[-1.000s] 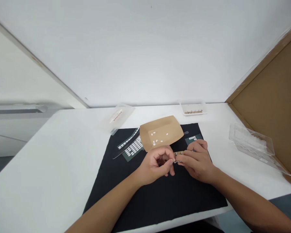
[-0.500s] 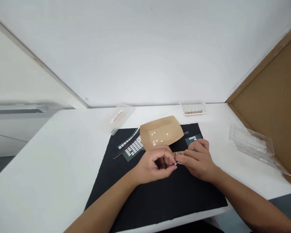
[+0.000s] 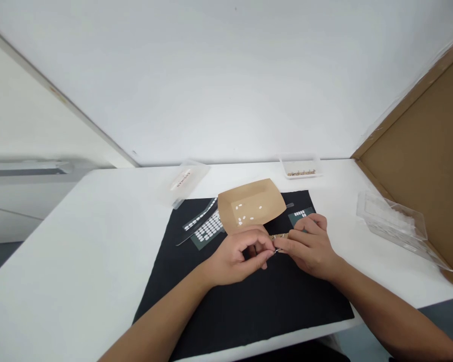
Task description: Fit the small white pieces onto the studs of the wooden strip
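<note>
Over the black mat (image 3: 249,311), my left hand (image 3: 241,254) pinches a tiny silvery piece (image 3: 276,250) between thumb and forefinger; its exact kind is too small to tell. My right hand (image 3: 311,246) grips a small brown card strip (image 3: 283,236) with little metal bits on it, its forefinger against the strip's near edge. Fingers cover much of the strip. Just beyond the hands sits a brown paper tray (image 3: 264,193) with several small white oval pieces (image 3: 243,217) inside.
Left of the tray lie a dark green sheet of white oval stickers (image 3: 209,229) and dark tweezers (image 3: 196,232). Another green sheet (image 3: 300,214) is near my right hand. Behind stand a clear box (image 3: 302,175) with small brown parts and a translucent lid (image 3: 189,181); plastic containers (image 3: 392,218) are at right.
My left thumb and forefinger have drawn closer together and slightly upward at the strip's edge, hiding more of the silvery piece. The right hand stays nearly in place.
</note>
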`<act>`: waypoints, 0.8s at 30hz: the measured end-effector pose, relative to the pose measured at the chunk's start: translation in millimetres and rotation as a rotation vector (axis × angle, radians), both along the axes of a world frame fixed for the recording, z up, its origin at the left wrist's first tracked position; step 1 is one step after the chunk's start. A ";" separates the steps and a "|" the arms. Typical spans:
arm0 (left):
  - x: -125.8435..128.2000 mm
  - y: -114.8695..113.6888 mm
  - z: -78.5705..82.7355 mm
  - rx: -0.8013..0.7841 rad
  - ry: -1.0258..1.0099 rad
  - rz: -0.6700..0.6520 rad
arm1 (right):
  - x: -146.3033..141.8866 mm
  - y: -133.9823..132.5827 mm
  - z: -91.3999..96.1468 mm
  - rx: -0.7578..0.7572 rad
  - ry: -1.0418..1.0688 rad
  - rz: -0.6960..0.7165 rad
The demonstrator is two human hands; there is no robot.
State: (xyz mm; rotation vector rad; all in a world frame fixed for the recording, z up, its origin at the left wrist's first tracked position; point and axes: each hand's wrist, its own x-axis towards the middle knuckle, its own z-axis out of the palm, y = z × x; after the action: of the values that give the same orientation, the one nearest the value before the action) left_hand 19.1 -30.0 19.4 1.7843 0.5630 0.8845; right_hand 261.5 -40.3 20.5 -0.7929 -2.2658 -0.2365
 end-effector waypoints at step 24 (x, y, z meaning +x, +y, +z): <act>9.4 0.6 -6.7 0.589 0.143 0.305 | -4.9 -3.0 -9.9 -0.246 0.092 0.122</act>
State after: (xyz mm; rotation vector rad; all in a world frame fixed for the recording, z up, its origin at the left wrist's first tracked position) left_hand 28.5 -29.3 12.7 2.3459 0.7313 1.2277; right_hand 256.6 -43.3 10.6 -0.7690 -2.2726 0.1352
